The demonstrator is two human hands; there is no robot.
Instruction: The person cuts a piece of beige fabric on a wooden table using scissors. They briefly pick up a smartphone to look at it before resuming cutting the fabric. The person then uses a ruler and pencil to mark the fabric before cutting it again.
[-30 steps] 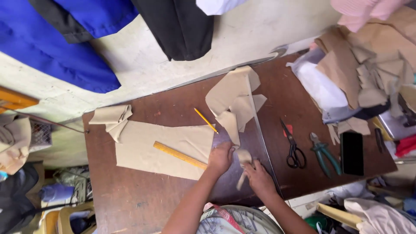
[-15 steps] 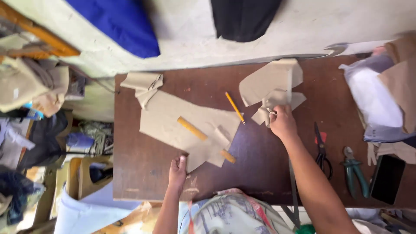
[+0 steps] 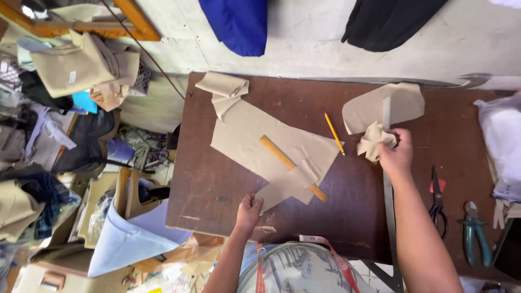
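tan cloth scraps point(image 3: 373, 142) bunched in right hand point(image 3: 398, 153).

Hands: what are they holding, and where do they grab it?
The right hand clutches a crumpled tan fabric scrap by its near edge. The left hand pinches the near corner of the large tan fabric piece on the table.
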